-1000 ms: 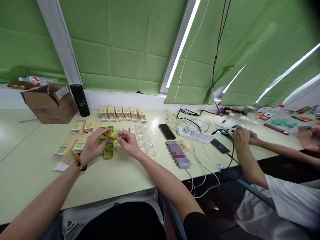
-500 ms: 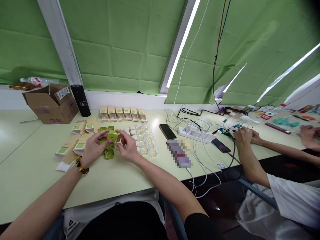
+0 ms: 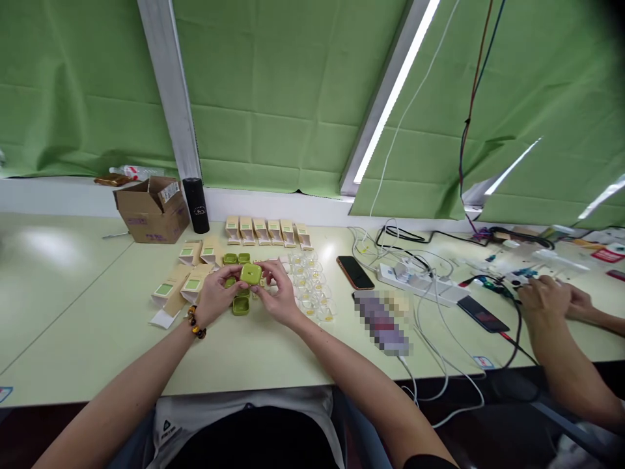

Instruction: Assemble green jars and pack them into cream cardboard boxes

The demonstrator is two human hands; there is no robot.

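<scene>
A small square green case [image 3: 250, 274] with rounded corners is held up between both hands. My left hand [image 3: 218, 296], a beaded bracelet at its wrist, pinches its left side. Fingers of my right hand [image 3: 279, 292] close on its right side. Beneath lie several more green cases [image 3: 241, 305] in rows on the table, partly covered by my hands. Clear plastic pieces with yellow marks [image 3: 307, 284] stand in rows just right of my right hand. To the left are opened cream cartons with green labels [image 3: 166, 288], and more small cartons [image 3: 267, 231] line up behind.
A cardboard box [image 3: 151, 218] and a black bottle [image 3: 196, 207] stand at the back left. Rightward lie a phone [image 3: 355, 272], a white power strip [image 3: 415, 286] with tangled cables, and another phone [image 3: 483, 314]. A co-worker's hands [image 3: 544, 296] handle small parts at the far right.
The view has swung left, so things appear further right. Both hands still hold the green case, which now appears more level with its top toward me.
</scene>
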